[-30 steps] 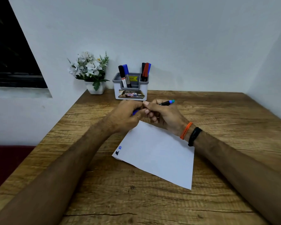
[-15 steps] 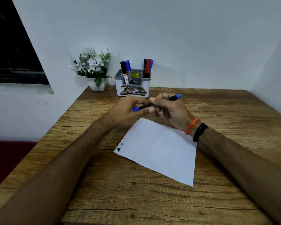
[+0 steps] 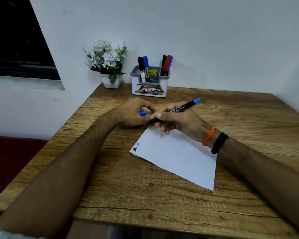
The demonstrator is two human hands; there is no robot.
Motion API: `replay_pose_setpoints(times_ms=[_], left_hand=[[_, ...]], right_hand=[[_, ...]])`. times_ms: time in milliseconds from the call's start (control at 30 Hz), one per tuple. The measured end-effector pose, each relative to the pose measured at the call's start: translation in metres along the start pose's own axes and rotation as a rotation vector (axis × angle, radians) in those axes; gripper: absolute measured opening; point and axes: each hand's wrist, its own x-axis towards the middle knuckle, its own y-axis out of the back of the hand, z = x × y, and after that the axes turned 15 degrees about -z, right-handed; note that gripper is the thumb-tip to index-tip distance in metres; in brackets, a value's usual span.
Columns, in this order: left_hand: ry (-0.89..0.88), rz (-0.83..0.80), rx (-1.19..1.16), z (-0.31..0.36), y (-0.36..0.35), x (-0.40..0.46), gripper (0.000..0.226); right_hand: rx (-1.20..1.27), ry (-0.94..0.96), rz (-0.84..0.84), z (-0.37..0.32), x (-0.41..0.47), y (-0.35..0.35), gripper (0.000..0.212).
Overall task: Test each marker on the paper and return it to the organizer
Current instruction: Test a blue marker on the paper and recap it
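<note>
Right hand (image 3: 178, 121) grips an uncapped marker (image 3: 175, 110), left hand (image 3: 133, 112) pinches its blue cap (image 3: 143, 112); the tip, near the paper's (image 3: 178, 156) edge, could ink the tabletop (image 3: 162, 204).

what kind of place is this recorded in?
Probably a home or small-office desk corner: a wooden table pushed against white walls, a marker organizer and a potted artificial flower plant at the back, a dark window to the left.

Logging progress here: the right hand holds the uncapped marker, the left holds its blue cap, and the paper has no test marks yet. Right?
Not quite. The head view shows two small marks, one blue and one dark, near the paper's left corner. The rest stands: the right hand holds the uncapped marker, and the left hand holds its blue cap.
</note>
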Motion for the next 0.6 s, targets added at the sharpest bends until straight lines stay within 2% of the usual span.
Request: replay_pose_setpoints(times_ms=[67,200,400,600], left_hand=[[-0.001,-0.009,0.005,0.001,0.001,0.0,0.029],[-0.008,-0.045,0.053,0.0,0.003,-0.001,0.031],[0.002,-0.121,0.05,0.0,0.006,-0.002,0.039],[0.012,-0.13,0.051,0.002,0.005,-0.002,0.043]], right_hand=[[-0.059,-0.007,-0.006,0.001,0.002,-0.008,0.009],[-0.033,-0.03,-0.017,0.004,0.003,-0.016,0.015],[-0.013,-0.06,-0.011,0.009,0.002,-0.025,0.012],[-0.138,-0.071,0.016,0.013,0.001,-0.031,0.012]])
